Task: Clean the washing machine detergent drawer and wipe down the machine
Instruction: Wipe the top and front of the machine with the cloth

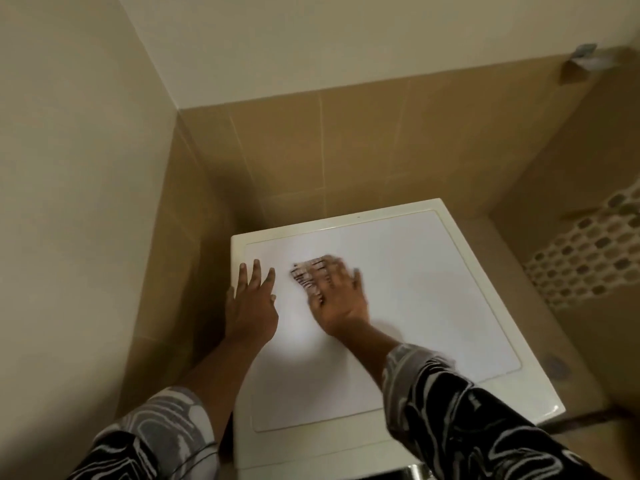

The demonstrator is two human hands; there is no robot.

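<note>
The right hand (341, 299) is pressing a patterned cloth (311, 274) flat, fingers spread rather than closed in a grip, on the machine (433, 289) top's left-rear part. The left hand (251, 306) is lying open just beside, at the left edge.

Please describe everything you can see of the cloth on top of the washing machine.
The cloth is small, pale with dark stripes or print, and blurred, so its exact pattern is unclear. It lies flat on the white washing machine top, toward the rear left part. The right hand presses on it with spread fingers, covering its near side. The left hand rests beside it, not touching.
</note>
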